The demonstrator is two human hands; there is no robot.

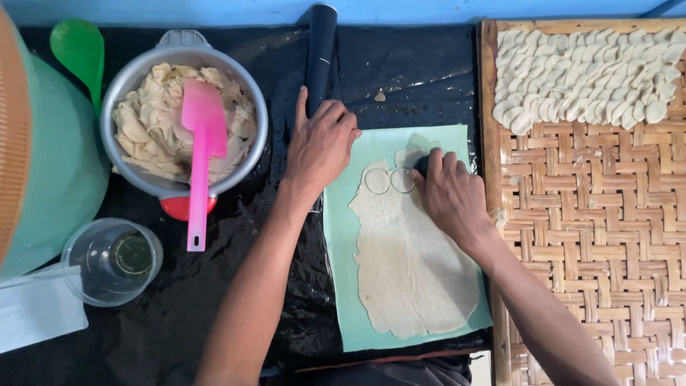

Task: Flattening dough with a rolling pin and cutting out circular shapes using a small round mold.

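Note:
A thin sheet of rolled dough (411,268) lies on a pale green mat (341,236). My right hand (450,196) presses a small dark round cutter (423,164) into the far end of the sheet. Two round cut marks (389,180) show just left of it. My left hand (321,143) rests flat on the mat's far left corner, fingers loosely bent, holding nothing, right below a black rolling pin (320,53).
A metal pot of dough (184,118) with a pink spatula (200,154) stands at left. A clear cup (113,261) and a green container (50,164) sit nearer left. A woven bamboo tray (600,236) at right holds several dough discs (586,75).

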